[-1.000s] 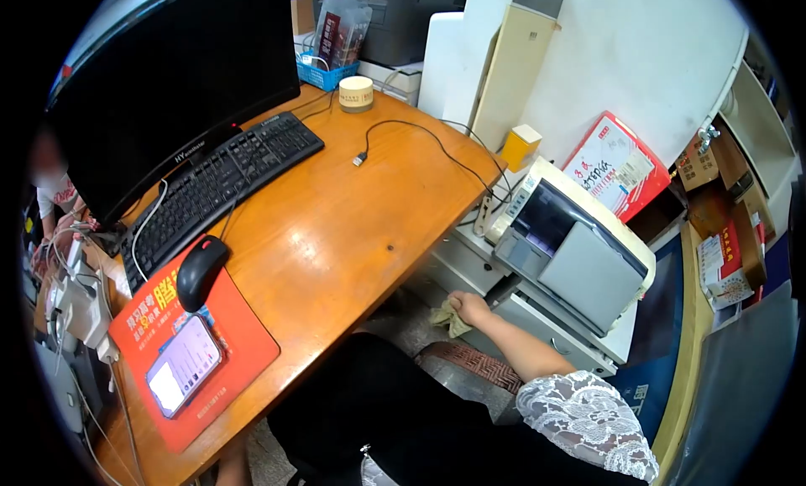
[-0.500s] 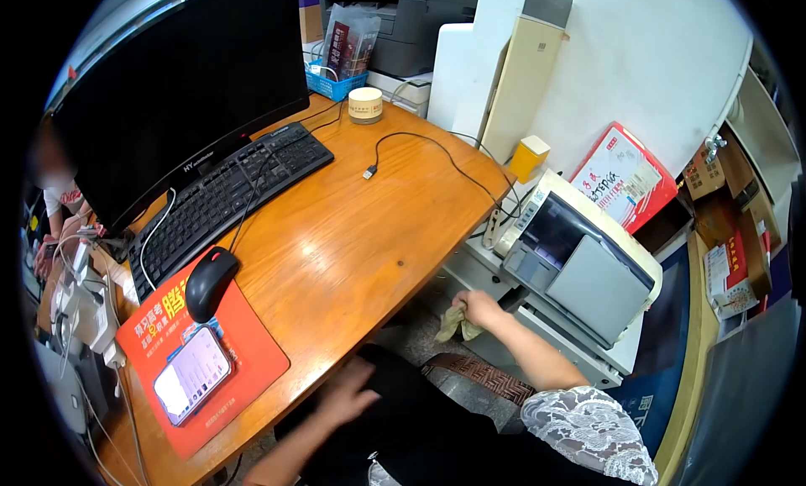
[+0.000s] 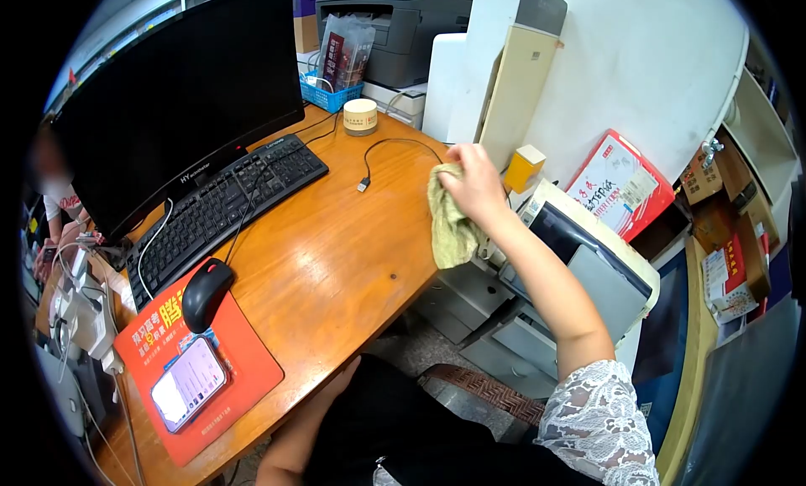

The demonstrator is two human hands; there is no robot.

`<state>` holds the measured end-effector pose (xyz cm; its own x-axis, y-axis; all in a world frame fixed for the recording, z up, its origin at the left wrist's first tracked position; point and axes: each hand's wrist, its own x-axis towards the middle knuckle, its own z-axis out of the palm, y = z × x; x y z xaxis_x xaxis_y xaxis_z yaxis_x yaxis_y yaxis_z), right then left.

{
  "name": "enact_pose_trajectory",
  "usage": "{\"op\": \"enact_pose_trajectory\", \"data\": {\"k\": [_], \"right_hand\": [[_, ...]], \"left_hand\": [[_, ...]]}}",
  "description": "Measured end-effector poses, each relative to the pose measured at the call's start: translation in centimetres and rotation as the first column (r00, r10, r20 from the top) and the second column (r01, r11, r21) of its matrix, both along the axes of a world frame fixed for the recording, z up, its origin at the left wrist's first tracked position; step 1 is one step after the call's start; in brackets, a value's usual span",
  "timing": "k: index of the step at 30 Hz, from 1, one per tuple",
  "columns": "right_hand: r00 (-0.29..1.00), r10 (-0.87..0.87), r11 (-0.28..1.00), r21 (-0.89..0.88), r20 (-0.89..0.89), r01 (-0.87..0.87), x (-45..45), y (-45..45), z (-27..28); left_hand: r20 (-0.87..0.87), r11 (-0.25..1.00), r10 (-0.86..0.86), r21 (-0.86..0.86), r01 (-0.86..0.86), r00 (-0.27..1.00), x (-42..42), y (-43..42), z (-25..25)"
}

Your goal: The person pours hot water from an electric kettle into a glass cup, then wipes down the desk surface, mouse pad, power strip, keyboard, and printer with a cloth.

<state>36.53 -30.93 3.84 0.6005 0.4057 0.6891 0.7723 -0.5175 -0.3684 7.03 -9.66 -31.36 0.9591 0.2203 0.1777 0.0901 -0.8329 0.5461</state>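
Observation:
My right hand (image 3: pixel 477 188) is closed on a crumpled yellow-green cloth (image 3: pixel 453 234). The cloth hangs down at the right edge of the wooden desk (image 3: pixel 336 251), beside a black USB cable (image 3: pixel 395 141) that runs behind my hand. My left hand (image 3: pixel 340 380) is low at the desk's front edge, near my lap. Its fingers are mostly hidden, so whether it is open or closed does not show. A phone with a lit screen (image 3: pixel 190 383) and a black mouse (image 3: pixel 206 294) rest on a red mouse pad (image 3: pixel 252 373).
A monitor (image 3: pixel 185 99) and keyboard (image 3: pixel 243 192) take up the desk's left side. A small round container (image 3: pixel 360 116) and a blue basket (image 3: pixel 332 94) are at the back. A printer (image 3: pixel 588 259) stands right of the desk, with a yellow box (image 3: pixel 525 168) behind it. Another person is at far left.
My right hand has risen from beside the drawers to the desk's right edge, bringing the cloth with it. My left hand has moved slightly and is now more hidden near the desk edge.

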Motion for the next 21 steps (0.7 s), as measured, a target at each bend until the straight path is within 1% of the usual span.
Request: {"op": "enact_pose_trajectory", "data": {"k": [2, 3, 5, 6, 7, 10, 11, 12, 14, 16, 18, 20, 21], "right_hand": [[0.958, -0.026, 0.990, -0.142, -0.286, -0.015, 1.4, 1.5, -1.3], [0.888, -0.003, 0.979, -0.181, -0.459, -0.090, 0.9, 1.4, -0.7], [0.930, -0.010, 0.976, -0.207, -0.366, -0.071, -1.3, 0.5, -0.2], [0.948, -0.013, 0.974, -0.220, -0.319, -0.060, -2.0, -0.1, -0.5], [0.944, 0.001, 0.961, -0.262, -0.329, -0.092, -2.2, -0.5, -1.0], [0.985, 0.115, 0.941, -0.303, -0.132, -0.150, -2.4, -0.1, -3.1], [0.974, 0.174, 0.940, -0.269, -0.145, -0.208, -2.7, -0.1, -3.0], [0.940, 0.286, 0.910, -0.254, -0.186, -0.327, -3.4, -0.1, -2.8], [0.833, 0.493, 0.813, -0.210, -0.251, -0.544, -5.5, -0.5, -2.7], [0.757, 0.613, 0.754, -0.118, -0.226, -0.646, -8.5, -2.5, -2.7], [0.767, 0.603, 0.791, 0.042, -0.219, -0.610, -10.5, -5.6, -5.9], [0.796, 0.564, 0.795, -0.116, -0.220, -0.595, -10.8, -8.3, -13.3], [0.804, 0.459, 0.799, -0.220, -0.378, -0.560, -11.0, -9.8, -17.2]], "left_hand": [[0.010, 0.999, 0.047, 0.015, -0.047, 0.999, -0.7, -0.2, 0.7], [0.010, 0.997, 0.076, 0.014, -0.076, 0.997, -1.1, -0.2, 1.0], [-0.012, 0.989, 0.146, -0.023, -0.147, 0.989, -2.0, -0.8, 1.4], [0.025, 0.991, 0.130, 0.011, -0.130, 0.991, -1.9, -1.0, 2.5], [0.058, 0.993, 0.110, 0.045, -0.113, 0.992, -1.7, -1.3, 3.7], [0.130, 0.989, 0.073, 0.120, -0.088, 0.989, -1.3, -1.6, 6.1], [0.137, 0.987, 0.069, 0.135, -0.087, 0.988, -1.2, -1.6, 6.4], [0.141, 0.986, 0.065, 0.144, -0.085, 0.988, -1.1, -1.8, 6.5], [0.139, 0.985, 0.064, 0.149, -0.085, 0.988, -1.0, -1.7, 6.5], [0.134, 0.983, 0.070, 0.157, -0.091, 0.989, -1.0, -1.5, 6.7], [0.133, 0.981, 0.067, 0.170, -0.089, 0.989, -1.1, -1.5, 6.8], [0.157, 0.972, 0.063, 0.216, -0.096, 0.986, -1.0, -1.5, 7.0], [0.180, 0.963, 0.054, 0.252, -0.099, 0.982, -0.9, -1.6, 7.0]]}}
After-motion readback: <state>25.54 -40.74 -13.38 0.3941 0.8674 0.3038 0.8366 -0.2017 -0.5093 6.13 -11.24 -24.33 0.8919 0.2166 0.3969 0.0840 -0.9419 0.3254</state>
